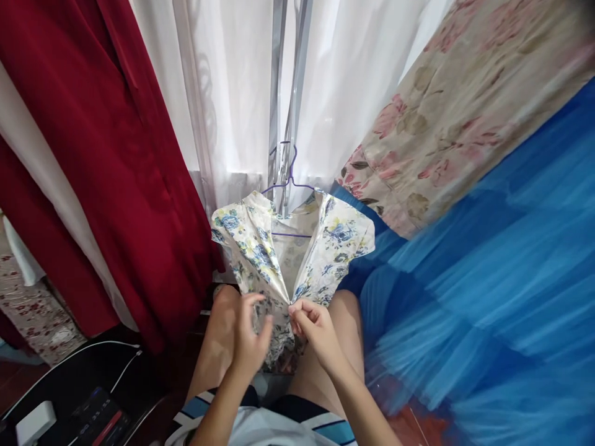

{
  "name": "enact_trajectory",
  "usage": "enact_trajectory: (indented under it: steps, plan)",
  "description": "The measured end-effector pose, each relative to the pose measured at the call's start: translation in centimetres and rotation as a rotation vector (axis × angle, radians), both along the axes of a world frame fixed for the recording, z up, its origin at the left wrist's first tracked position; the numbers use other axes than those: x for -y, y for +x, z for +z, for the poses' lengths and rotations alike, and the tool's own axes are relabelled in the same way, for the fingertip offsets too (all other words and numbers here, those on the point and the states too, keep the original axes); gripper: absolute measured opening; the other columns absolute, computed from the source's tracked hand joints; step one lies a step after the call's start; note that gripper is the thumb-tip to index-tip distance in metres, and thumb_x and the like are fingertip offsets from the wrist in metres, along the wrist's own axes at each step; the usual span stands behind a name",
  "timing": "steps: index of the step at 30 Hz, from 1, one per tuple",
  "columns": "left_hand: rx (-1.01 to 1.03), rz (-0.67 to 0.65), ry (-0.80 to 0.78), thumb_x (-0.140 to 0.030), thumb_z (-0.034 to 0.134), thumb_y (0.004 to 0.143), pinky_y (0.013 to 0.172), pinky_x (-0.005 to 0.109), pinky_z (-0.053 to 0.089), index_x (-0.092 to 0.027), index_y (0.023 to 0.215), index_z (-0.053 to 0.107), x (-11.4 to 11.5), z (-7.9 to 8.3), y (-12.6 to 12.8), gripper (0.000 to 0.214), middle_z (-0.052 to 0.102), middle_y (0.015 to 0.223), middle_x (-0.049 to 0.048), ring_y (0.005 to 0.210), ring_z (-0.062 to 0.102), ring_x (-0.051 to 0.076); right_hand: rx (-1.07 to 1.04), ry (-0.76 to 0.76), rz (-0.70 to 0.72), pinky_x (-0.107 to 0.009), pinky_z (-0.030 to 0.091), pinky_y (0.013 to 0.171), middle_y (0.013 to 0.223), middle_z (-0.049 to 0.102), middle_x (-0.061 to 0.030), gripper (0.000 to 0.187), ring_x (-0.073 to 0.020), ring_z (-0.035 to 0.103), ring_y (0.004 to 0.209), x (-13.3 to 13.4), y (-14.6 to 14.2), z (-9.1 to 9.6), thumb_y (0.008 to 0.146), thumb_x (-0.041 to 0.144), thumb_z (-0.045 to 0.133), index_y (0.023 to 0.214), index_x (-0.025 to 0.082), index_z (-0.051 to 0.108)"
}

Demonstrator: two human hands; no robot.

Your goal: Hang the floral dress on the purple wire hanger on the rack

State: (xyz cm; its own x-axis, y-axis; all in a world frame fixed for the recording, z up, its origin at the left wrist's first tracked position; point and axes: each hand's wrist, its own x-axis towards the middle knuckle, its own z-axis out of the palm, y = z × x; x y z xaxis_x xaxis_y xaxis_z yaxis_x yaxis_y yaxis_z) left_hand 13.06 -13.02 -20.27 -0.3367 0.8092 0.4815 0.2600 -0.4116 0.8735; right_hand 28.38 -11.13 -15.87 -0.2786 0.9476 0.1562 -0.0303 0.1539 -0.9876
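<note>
A white shirt with blue and yellow flowers (260, 248) hangs on a purple wire hanger (292, 179) from a metal pole (279, 93), its front open in a V. My right hand (316, 331) pinches the shirt's front edge at the bottom of the V. My left hand (251, 337) is at the other front edge, fingers curled and slightly apart, touching the cloth. Both hands are above my bare knees (346, 316).
A dark red garment (116, 155) hangs at the left. White curtains (232, 93) fill the back. A blue tulle skirt (488, 297) and a pink floral cloth (465, 105) are at the right. A black surface (69, 384) with cables and a white charger (35, 421) lies lower left.
</note>
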Motion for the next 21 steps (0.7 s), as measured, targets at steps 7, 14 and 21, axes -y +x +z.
enact_trajectory:
  steps: [7,14,21]
  plan:
    - [-0.079,-0.307,-0.129,-0.033,0.045,0.097,0.084,0.033,0.046,-0.027,0.096,0.054,-0.9,0.7,3.0,0.012,0.065,0.092,0.0068,0.089,0.062,0.023,-0.01,-0.048,-0.003,-0.026,0.032,0.04,0.044,0.056,0.0035,0.03,-0.0134,0.041,0.036,-0.8,0.1,3.2,0.08,0.049,0.068,0.063,0.025,0.061]
    - [-0.351,-0.308,-0.226,-0.027,0.041,0.097,0.066,0.028,0.037,-0.026,0.095,0.053,-0.8,1.3,0.5,0.012,0.062,0.08,0.0042,0.073,0.06,0.022,-0.226,0.082,-0.091,-0.019,0.024,0.035,0.049,0.055,0.0021,0.03,-0.0052,0.038,0.038,-11.2,-1.5,12.2,0.074,0.042,0.073,0.064,0.014,0.065]
    - [-0.383,-0.291,-0.308,-0.025,0.044,0.095,0.063,0.028,0.039,-0.026,0.098,0.056,0.3,-0.8,-0.2,0.013,0.067,0.083,0.0056,0.072,0.062,0.022,-0.32,0.128,-0.119,-0.018,0.025,0.034,0.049,0.054,0.0033,0.026,-0.0047,0.039,0.038,-12.8,-3.0,15.6,0.072,0.037,0.074,0.069,0.013,0.067]
